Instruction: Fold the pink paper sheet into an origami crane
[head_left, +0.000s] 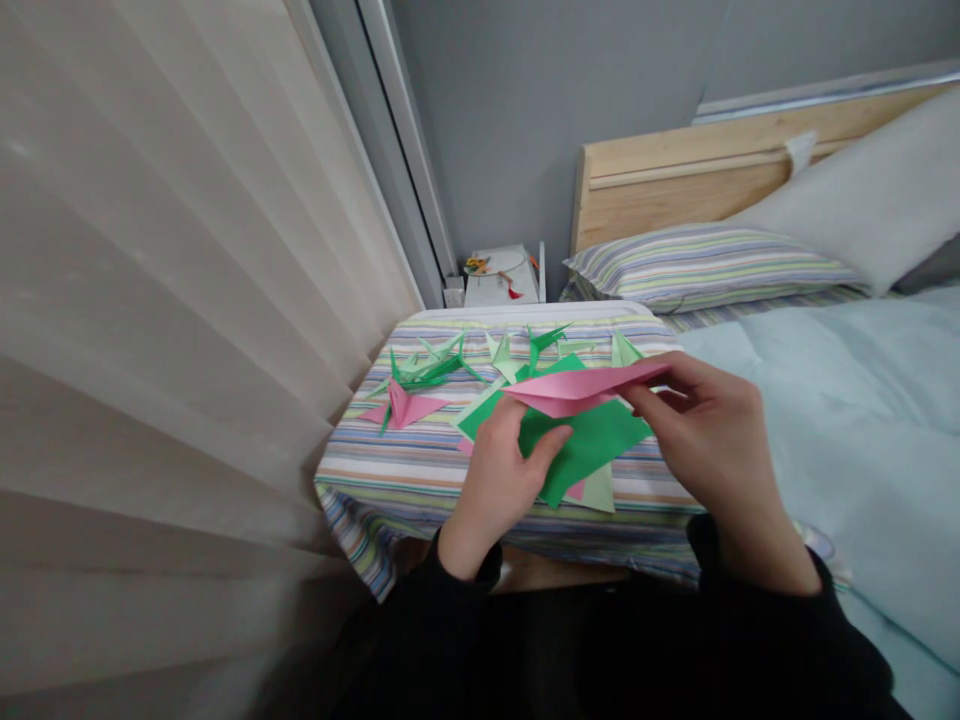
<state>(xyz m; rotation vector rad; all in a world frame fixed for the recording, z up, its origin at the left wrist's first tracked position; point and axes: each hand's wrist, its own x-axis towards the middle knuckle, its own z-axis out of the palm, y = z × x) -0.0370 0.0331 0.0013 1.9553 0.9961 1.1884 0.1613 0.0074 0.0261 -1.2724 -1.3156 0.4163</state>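
Pink folded origami paper (577,390), long narrow strip with a pointed end, held up just above a multicoloured striped fabric cover (390,480), point aimed right. Right hand (709,430) grasping the pointed half between thumb and fingers. Left hand (495,480) curled over the cover's middle, fingertips at the pink paper's blunt end, thumb on a flat green paper sheet (585,445); cannot tell whether gripping pink, green or both. Pale green paper piece (598,490) sticking out beneath the green sheet, on the cover. Folded green paper cranes (431,365) and a pink paper crane (401,405) lying on the cover's left part. Striped cotton pillow (705,265) just past the cover's far edge, pale blue bedding (847,420) right of the cover, beige curtain (187,300) left of it.
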